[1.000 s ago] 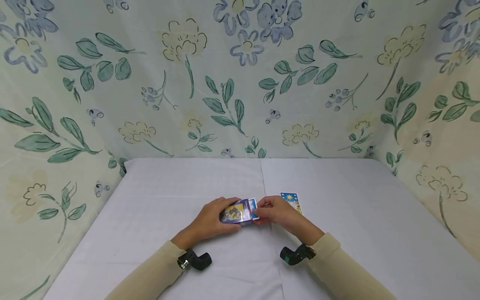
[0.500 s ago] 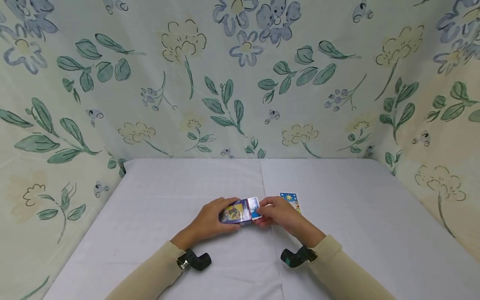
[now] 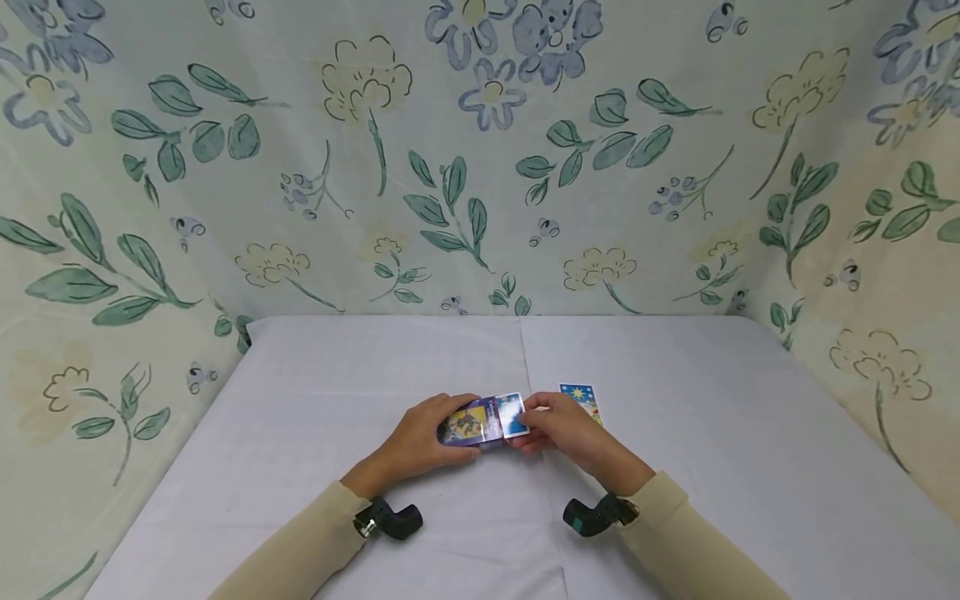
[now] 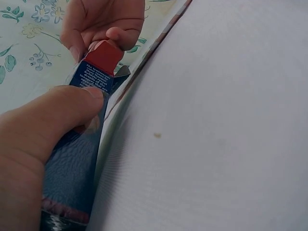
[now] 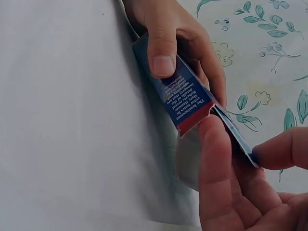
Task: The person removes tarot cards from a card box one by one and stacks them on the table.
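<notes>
In the head view my left hand (image 3: 422,433) grips a small card box (image 3: 467,425), purple-blue with a yellow picture, lying on its side above the cloth. My right hand (image 3: 561,429) pinches a blue-and-white card (image 3: 512,414) that sticks partway out of the box's right end. The left wrist view shows my left thumb (image 4: 82,106) along the box's printed narrow side, with a red flap (image 4: 103,57) at its mouth. In the right wrist view, the card (image 5: 236,132) lies between my right thumb and fingers. How many cards are inside is hidden.
A blue card with a yellow star (image 3: 577,393) lies on the table just behind my right hand, partly covered by it. White cloth (image 3: 360,358) covers the table. Flowered fabric (image 3: 450,208) hangs behind and at both sides.
My right hand has moved slightly right, drawing the card farther out of the box. My left hand and the box have stayed in place.
</notes>
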The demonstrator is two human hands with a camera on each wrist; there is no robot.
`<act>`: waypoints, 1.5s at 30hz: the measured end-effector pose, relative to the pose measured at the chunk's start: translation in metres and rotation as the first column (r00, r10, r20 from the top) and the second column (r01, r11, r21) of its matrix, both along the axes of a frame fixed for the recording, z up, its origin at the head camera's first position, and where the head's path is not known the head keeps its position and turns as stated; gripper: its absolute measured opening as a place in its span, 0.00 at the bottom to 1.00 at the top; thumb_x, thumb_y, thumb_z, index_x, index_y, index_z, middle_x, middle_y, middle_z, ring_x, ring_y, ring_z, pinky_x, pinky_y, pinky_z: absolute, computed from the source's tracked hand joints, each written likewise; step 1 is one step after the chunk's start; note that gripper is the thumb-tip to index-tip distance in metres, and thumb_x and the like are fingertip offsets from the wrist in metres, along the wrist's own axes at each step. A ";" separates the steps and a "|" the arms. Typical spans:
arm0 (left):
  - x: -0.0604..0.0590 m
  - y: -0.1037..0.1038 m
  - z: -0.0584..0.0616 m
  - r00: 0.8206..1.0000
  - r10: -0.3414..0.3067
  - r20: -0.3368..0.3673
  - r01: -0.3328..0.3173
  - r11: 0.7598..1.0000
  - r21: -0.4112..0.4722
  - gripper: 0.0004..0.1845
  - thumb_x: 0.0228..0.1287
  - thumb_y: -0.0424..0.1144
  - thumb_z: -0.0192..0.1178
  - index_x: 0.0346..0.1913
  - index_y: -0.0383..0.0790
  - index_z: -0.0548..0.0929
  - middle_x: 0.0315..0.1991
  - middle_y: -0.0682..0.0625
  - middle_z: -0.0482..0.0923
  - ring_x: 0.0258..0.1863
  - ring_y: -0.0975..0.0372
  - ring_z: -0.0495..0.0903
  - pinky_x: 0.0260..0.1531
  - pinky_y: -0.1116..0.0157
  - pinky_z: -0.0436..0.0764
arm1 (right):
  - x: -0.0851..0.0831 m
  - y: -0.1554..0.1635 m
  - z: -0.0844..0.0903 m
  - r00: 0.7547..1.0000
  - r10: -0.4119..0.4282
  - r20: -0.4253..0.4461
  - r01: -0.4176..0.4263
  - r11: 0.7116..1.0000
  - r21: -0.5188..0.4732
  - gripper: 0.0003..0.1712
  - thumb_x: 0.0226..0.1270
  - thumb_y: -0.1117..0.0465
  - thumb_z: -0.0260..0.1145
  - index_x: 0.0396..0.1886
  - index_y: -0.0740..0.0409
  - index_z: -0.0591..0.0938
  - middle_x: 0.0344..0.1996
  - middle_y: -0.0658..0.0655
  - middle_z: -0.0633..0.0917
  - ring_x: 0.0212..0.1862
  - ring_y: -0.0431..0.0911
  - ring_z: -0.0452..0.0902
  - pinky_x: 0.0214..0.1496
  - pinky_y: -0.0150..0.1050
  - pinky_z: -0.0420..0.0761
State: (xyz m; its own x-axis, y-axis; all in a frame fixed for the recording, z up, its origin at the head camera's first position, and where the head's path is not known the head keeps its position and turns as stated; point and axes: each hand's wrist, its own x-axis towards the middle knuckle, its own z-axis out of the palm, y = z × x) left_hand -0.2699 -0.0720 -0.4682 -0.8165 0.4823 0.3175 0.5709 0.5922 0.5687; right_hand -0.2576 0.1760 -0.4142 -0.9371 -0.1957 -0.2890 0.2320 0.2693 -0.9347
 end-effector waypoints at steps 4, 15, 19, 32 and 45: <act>0.000 -0.001 0.001 1.000 -0.002 -0.015 0.002 1.000 -0.006 0.41 0.47 0.64 0.70 0.67 0.60 0.71 0.42 0.62 0.74 0.37 0.68 0.71 0.38 0.67 0.71 | 0.001 0.003 0.002 1.000 0.012 0.014 -0.011 0.999 -0.037 0.13 0.71 0.63 0.55 0.50 0.67 0.73 0.40 0.63 0.85 0.35 0.53 0.86 0.37 0.41 0.82; 0.000 -0.001 0.000 1.000 -0.004 -0.009 0.004 1.000 -0.005 0.41 0.47 0.64 0.69 0.67 0.60 0.70 0.42 0.62 0.74 0.37 0.68 0.71 0.38 0.67 0.71 | 0.005 0.009 0.001 1.000 0.017 -0.001 -0.017 1.000 -0.024 0.17 0.66 0.62 0.64 0.48 0.67 0.72 0.38 0.62 0.86 0.35 0.53 0.85 0.38 0.40 0.82; 0.001 0.000 -0.001 1.000 -0.004 -0.007 0.004 1.000 0.002 0.41 0.48 0.64 0.69 0.67 0.60 0.71 0.43 0.62 0.74 0.37 0.68 0.71 0.38 0.66 0.71 | 0.007 0.014 -0.001 0.999 -0.047 -0.003 0.047 0.999 -0.015 0.15 0.67 0.63 0.63 0.49 0.65 0.73 0.37 0.62 0.85 0.35 0.54 0.85 0.38 0.41 0.82; 0.001 0.000 -0.001 1.000 -0.005 0.003 0.005 1.000 0.001 0.42 0.48 0.64 0.69 0.68 0.59 0.70 0.44 0.62 0.74 0.39 0.68 0.71 0.39 0.65 0.71 | 0.007 0.028 0.003 0.991 -0.134 -0.023 0.132 0.989 -0.060 0.20 0.66 0.64 0.64 0.55 0.66 0.71 0.36 0.63 0.85 0.33 0.53 0.84 0.39 0.41 0.82; 0.000 0.000 -0.002 1.000 0.004 -0.002 -0.004 1.000 -0.016 0.41 0.48 0.64 0.69 0.67 0.60 0.70 0.45 0.61 0.74 0.39 0.68 0.71 0.40 0.66 0.72 | 0.003 0.054 0.008 0.975 -0.200 -0.095 0.200 0.980 -0.009 0.23 0.69 0.63 0.59 0.61 0.65 0.68 0.37 0.62 0.84 0.36 0.50 0.83 0.42 0.39 0.82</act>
State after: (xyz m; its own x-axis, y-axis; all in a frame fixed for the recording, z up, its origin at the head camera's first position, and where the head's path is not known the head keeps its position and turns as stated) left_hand -0.2699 -0.0716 -0.4697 -0.8178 0.4838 0.3116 0.5697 0.6036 0.5578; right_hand -0.2549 0.2302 -0.4063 -0.9805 -0.0009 -0.1968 0.1914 0.2274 -0.9548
